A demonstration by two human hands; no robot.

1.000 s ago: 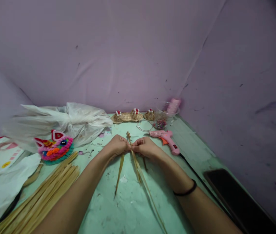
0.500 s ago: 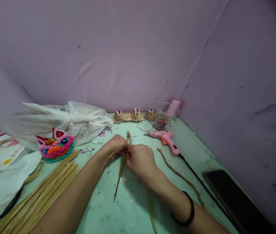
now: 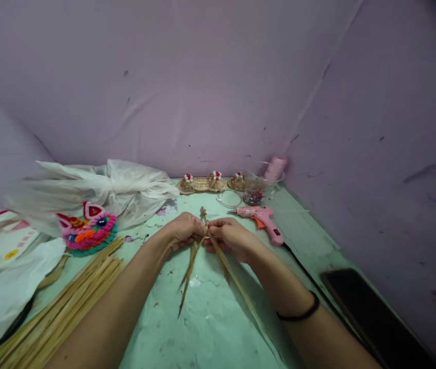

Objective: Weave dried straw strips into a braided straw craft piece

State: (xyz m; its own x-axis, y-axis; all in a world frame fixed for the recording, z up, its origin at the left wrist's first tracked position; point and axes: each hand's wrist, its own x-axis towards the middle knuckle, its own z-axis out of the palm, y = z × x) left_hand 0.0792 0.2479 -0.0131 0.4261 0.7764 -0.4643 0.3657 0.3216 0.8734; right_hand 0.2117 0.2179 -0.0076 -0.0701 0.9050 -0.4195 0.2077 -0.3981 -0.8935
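Observation:
In the middle of the head view, my left hand (image 3: 185,230) and my right hand (image 3: 230,237) meet over the table, both closed on a tan braid of dried straw-like strips (image 3: 204,217). The braid's knotted tip points away from me, just beyond my fingertips. Loose strip ends (image 3: 188,274) hang toward me below my left hand. A longer loose strip (image 3: 239,284) runs from my right fingers down to the lower right. My fingers cover the point where the strips cross.
A bundle of dry strips (image 3: 67,302) lies at left, near a colourful yarn mask (image 3: 89,230) and a white plastic bag (image 3: 125,189). Right are a pink glue gun (image 3: 260,216) with black cord and a dark phone (image 3: 368,312). Woven pieces with beads (image 3: 206,184) line the back.
My right hand has turned from a fist to a fingertip pinch, its forearm shifting right. The loose strips now fan out below my hands, with the long one drawn to the right.

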